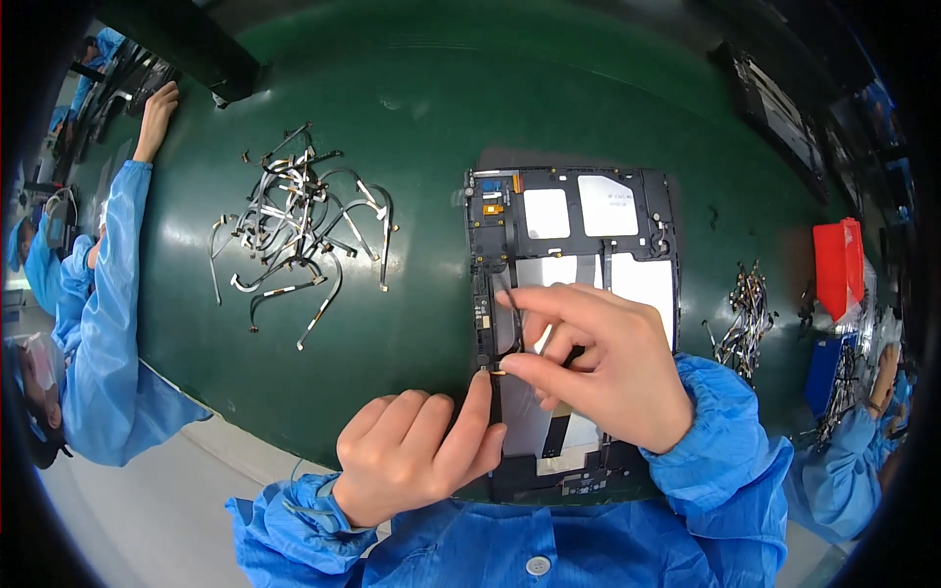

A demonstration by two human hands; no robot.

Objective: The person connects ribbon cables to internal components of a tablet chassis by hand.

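Observation:
An opened tablet-like device (549, 250) lies in front of me, its black frame holding silver-white panels. My right hand (613, 367) reaches over it from the right. The thumb and bent fingers of this hand are closed on a thin dark flex cable (518, 318), which bows along the frame's left side. The thumb tip sits by the cable's lower end. My left hand (417, 451) has its index fingertip pressed on the frame's left edge, beside that end. Its other fingers are curled, the thumb stands apart, and nothing shows in its grasp.
A loose pile of flex cables (299, 220) lies on the green table (412, 118) at left, a smaller cable bunch (745, 318) at right. Beyond are a red bin (838, 267) and a blue bin (828, 377). A dark post (186, 49) rises far left. Blue-sleeved co-workers sit on both sides.

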